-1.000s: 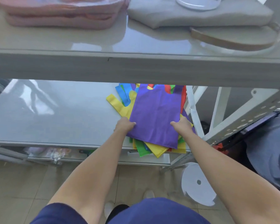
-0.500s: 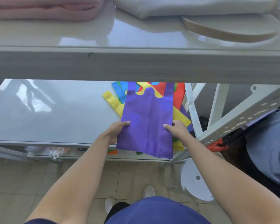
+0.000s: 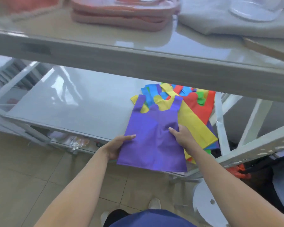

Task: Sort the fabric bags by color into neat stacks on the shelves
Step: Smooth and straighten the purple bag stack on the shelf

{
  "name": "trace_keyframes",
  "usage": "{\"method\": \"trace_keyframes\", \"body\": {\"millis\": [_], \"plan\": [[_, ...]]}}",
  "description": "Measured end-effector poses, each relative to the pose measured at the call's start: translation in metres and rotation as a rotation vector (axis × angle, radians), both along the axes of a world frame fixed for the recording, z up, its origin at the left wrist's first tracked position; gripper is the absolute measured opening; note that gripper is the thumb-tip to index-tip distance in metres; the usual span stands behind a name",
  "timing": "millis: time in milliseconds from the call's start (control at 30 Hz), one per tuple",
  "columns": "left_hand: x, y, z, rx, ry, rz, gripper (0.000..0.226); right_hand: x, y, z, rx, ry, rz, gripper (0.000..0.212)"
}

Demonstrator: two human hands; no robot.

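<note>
Below the purple bag [image 3: 154, 141], nearest the camera, are a dark blue garment, a white shoe [image 3: 154, 203] on the beige floor tiles [image 3: 23, 169], and, to the lower right, a round white stool [image 3: 205, 205].

The purple bag lies flat and slightly tilted, its bottom edge hanging over the front lip of the lower shelf [image 3: 72, 112] and its handles pointing to the back. The left hand [image 3: 116, 146] pinches its left edge, thumb on top and fingers hidden underneath. The right hand [image 3: 182, 136] clamps the right edge, its fingers close together on the puckered cloth.

Under the purple bag and to its right sits a loose, mixed pile. A yellow bag [image 3: 193, 125] touches the purple one, a red bag [image 3: 198, 107] lies behind the yellow, and blue handles [image 3: 148, 94] and green scraps [image 3: 201, 98] poke out. To the left of the purple bag, the glossy grey shelf reflects light.

Above and behind the purple bag, the upper shelf [image 3: 138, 63] carries stacked pink items [image 3: 121, 15] and folded grey cloth [image 3: 236, 25], both blurred and cut off by the top edge. The upper shelf's front hides the back of the pile. What lies under the lower shelf is too blurred to tell.
</note>
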State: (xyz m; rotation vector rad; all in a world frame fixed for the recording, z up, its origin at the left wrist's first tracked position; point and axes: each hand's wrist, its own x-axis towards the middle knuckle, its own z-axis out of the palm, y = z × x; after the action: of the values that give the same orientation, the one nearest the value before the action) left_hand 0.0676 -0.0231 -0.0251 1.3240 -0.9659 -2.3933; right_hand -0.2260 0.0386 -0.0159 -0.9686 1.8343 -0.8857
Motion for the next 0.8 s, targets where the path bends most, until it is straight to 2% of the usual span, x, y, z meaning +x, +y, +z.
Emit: {"method": "trace_keyframes", "body": {"millis": [200,400,467,533,633,700,800], "plan": [[0.112,0.002,0.017,-0.129,0.041,0.284,0.037,0.100,-0.052,0.023,-0.001,-0.223,0.130,0.020],[0.276,0.043,0.027,-0.177,0.160,0.566,0.037,0.265,-0.092,0.045,0.090,-0.364,0.340,0.022],[0.329,0.056,0.031,-0.162,0.162,0.671,0.029,0.324,-0.099,0.052,0.136,-0.429,0.439,0.020],[0.380,0.066,0.037,-0.166,0.152,0.775,0.023,0.381,-0.102,0.059,0.192,-0.502,0.517,0.023],[0.449,0.079,0.047,-0.244,0.081,0.885,0.031,0.462,-0.104,0.072,0.232,-0.590,0.616,0.028],[0.490,0.086,0.052,-0.298,0.016,0.953,0.038,0.509,-0.110,0.079,0.222,-0.605,0.660,0.024],[0.545,0.086,0.058,-0.359,-0.037,1.056,0.034,0.577,-0.127,0.080,0.201,-0.591,0.695,0.019]]}}
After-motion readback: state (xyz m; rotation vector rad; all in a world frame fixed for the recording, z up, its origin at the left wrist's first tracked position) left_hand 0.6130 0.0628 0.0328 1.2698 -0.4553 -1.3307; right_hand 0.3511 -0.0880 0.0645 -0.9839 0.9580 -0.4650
